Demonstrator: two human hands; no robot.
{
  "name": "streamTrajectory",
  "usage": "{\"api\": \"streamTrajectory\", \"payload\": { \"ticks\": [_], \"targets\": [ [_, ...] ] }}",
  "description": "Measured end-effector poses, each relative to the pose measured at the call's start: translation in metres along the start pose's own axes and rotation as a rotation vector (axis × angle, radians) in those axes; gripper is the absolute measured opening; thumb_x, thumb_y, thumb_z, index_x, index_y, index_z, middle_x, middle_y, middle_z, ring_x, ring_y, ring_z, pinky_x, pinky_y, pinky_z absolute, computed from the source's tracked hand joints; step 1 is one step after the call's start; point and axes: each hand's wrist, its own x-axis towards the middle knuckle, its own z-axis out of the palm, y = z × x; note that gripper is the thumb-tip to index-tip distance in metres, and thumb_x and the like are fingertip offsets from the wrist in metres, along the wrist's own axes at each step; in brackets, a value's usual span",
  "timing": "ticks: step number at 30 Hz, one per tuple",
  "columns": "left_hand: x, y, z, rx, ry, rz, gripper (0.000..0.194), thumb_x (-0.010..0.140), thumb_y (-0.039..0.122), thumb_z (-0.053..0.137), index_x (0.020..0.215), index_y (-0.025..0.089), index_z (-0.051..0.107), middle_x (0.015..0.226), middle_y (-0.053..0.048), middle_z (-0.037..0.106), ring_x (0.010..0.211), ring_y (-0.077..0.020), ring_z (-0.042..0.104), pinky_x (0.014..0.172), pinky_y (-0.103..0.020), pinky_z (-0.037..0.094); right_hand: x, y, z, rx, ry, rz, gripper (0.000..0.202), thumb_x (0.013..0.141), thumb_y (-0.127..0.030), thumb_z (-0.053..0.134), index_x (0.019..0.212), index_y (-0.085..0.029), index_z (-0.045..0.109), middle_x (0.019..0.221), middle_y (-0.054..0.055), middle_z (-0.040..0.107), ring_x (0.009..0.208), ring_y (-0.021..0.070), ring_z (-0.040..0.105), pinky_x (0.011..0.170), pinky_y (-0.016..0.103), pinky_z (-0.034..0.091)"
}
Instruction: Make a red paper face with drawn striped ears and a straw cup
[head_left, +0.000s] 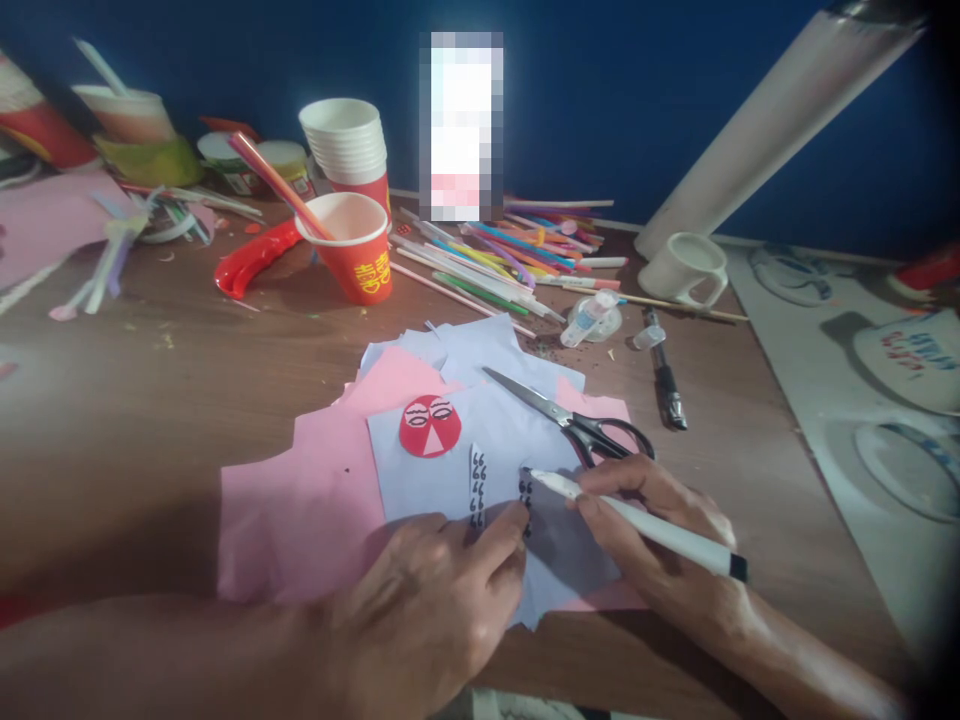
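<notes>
My right hand [667,530] grips a white marker [660,528], its tip touching the pale blue paper [562,560] at the top of a column of black marks. My left hand [450,600] lies on the same paper, pressing it, with its fingers partly spread and its fingertips beside the marks. A narrow strip [478,485] with similar black marks is above that hand. On the paper's upper left lies a red round piece [430,427] with drawn eyes and a pink triangle. Black-handled scissors [566,415] rest across the upper right. Pink paper [300,500] shows underneath.
Behind the papers stand a red cup [352,260] with straws, stacked cups [349,150] and a pile of colored straws [510,260]. A red curved object [255,262] is left of them. At right are a white mug [686,270], small bottles [592,318] and a black pen [666,385].
</notes>
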Motion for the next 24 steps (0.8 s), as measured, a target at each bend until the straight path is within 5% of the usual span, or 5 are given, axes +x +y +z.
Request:
{"api": "streamTrajectory", "payload": {
  "ticks": [24],
  "targets": [
    [-0.0004,0.0011,0.0019,-0.016,-0.009,-0.007,0.01,0.087,0.017,0.05,0.095,0.019,0.055,0.126,-0.006,0.054,0.058,-0.0117,0.054,0.051,-0.03,0.045,-0.0017,0.0002,0.0005,0.033,-0.039,0.008,0.012,0.079,-0.024,0.056,0.068,-0.022,0.062,0.063,-0.001,0.068,0.052,0.0144,0.063,0.053,0.024,0.05]
  ]
}}
